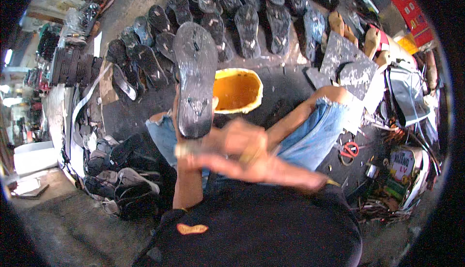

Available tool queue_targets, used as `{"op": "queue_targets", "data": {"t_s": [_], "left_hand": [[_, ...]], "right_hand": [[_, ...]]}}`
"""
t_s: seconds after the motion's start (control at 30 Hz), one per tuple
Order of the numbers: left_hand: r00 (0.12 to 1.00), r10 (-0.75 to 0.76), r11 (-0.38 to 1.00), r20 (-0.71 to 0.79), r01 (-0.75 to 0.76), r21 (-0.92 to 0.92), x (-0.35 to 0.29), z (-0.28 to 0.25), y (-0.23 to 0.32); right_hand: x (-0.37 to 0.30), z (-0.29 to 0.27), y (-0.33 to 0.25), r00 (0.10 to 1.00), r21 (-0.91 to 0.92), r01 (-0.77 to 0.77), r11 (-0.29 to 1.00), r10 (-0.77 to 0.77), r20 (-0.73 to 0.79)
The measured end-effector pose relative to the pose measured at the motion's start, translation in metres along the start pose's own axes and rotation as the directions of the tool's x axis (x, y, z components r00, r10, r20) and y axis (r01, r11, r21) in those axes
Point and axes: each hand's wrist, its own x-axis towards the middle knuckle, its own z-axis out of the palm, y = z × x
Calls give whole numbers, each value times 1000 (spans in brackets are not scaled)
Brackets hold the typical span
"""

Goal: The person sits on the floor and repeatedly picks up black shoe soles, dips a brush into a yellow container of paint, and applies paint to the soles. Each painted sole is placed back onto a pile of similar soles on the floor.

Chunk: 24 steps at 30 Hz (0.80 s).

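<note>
A long, glossy black shoe sole (pixel 196 68) stands raised in front of me, its wet-looking face toward me. My left hand (pixel 215 103) grips it from behind; fingertips show at its right edge and the rest is hidden. Across the sole's lower end, my right hand (pixel 244 141) is smeared by motion. Something pale (pixel 188 149) blurs at its left side, and I cannot make out whether the hand holds it. Just beyond the hands sits a yellow tub (pixel 259 90) with amber contents.
Rows of black soles (pixel 247 29) lie beyond the tub. Shoe lasts (pixel 372 42) and grey sheets (pixel 348 58) are at the far right. Red-handled scissors (pixel 348 150) lie right of my knee. Black and grey footwear parts (pixel 128 182) are heaped at the left.
</note>
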Motion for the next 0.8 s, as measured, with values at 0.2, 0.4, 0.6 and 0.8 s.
{"op": "queue_targets", "data": {"t_s": [0.2, 0.4, 0.6, 0.8], "left_hand": [[981, -184, 955, 63, 193, -226, -3, 3, -6], [958, -202, 554, 202, 282, -783, 6, 18, 10], [973, -211, 811, 98, 230, -538, -2, -4, -14], [922, -311, 791, 230, 385, -476, -8, -10, 26]], "right_hand": [[31, -4, -17, 994, 30, -69, 997, 66, 83], [-6, 5, -1, 995, 15, -21, 1000, 19, 100], [45, -19, 5, 957, -3, -203, 979, 197, -214], [-9, -10, -13, 985, 210, 73, 975, -104, 138]]}}
